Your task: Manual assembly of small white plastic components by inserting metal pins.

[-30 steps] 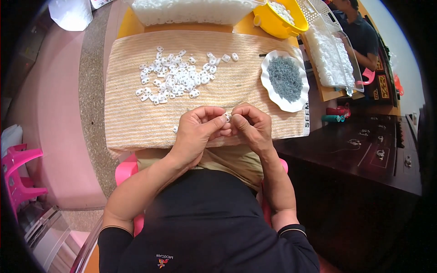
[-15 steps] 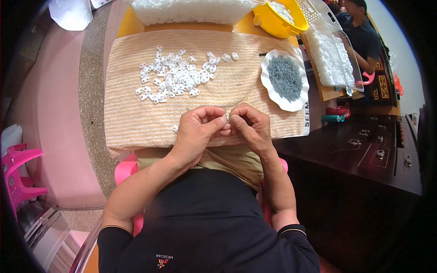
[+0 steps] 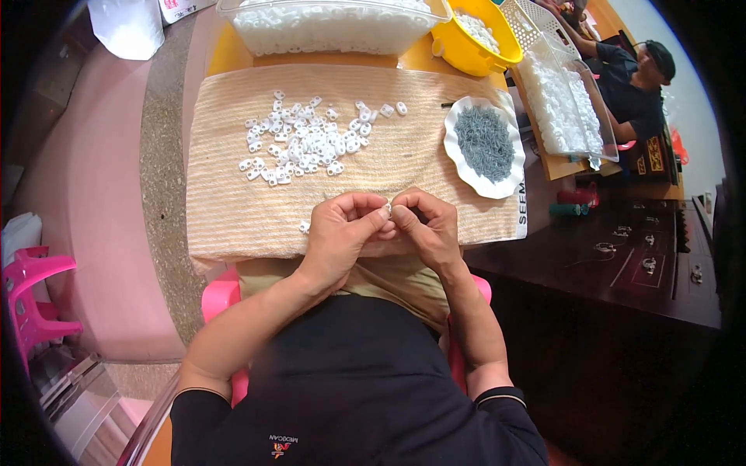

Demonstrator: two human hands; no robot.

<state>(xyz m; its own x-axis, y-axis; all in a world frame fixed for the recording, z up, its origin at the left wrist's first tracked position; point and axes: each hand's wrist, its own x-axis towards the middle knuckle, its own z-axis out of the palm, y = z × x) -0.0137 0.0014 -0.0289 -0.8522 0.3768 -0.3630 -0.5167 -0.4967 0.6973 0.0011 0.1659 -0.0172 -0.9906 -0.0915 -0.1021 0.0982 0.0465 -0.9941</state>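
Observation:
My left hand (image 3: 336,231) and my right hand (image 3: 430,233) meet fingertip to fingertip over the near edge of a striped tan towel (image 3: 225,210). Both are closed in a pinch on a small white plastic piece (image 3: 389,207), mostly covered by the fingers. Beside my left wrist lies a single white piece (image 3: 304,227). Farther off, a loose pile of white two-holed plastic pieces (image 3: 315,147) spreads over the towel's left and middle. To the right, a scalloped white dish (image 3: 507,188) holds many tiny grey parts (image 3: 486,144) that look like springs.
At the back stand a clear bin (image 3: 334,35) of white parts and a yellow basket (image 3: 475,58). Another clear bin (image 3: 556,101) is at the right, near a co-worker (image 3: 633,85). A dark cabinet (image 3: 598,272) stands right; a pink stool (image 3: 39,299) left.
The view has shifted slightly, so the table things sit a little lower. My hands keep the same pinch on the white piece. More of the co-worker's head shows.

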